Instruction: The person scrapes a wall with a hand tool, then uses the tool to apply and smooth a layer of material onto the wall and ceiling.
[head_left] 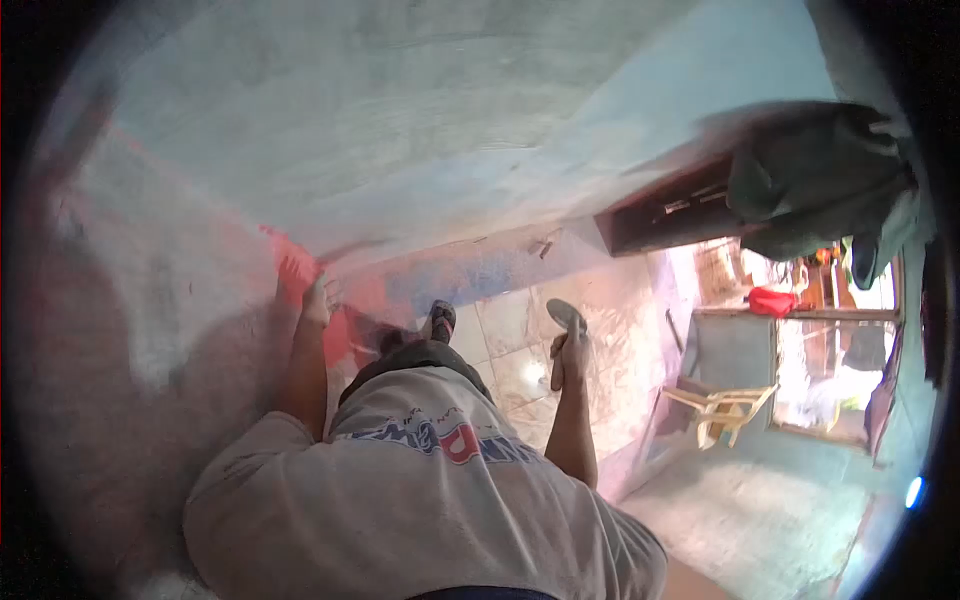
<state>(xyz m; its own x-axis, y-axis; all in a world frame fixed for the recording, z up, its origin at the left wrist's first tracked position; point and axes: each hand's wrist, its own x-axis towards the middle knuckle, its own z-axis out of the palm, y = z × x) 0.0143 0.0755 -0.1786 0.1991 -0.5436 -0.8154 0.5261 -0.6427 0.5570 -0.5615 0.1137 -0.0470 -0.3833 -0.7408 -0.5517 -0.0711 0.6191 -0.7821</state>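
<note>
My right hand [571, 350] is closed around the handle of a trowel [564, 312] with a rounded grey blade, held out over the tiled floor. At the left, my left hand [318, 301] rests against the lower wall beside a red-painted patch [290, 262], its fingers stretched out. Nothing shows in that hand. The patchy grey-blue wall [400, 130] rises in front of me, apart from the trowel blade.
Pale tiles [510, 340] cover the floor near my sandalled foot [442, 318]. To the right stand a wooden chair [725, 410] and a window opening [820, 370]. Dark cloth [820, 175] hangs at the upper right; a red item [772, 301] lies on a ledge.
</note>
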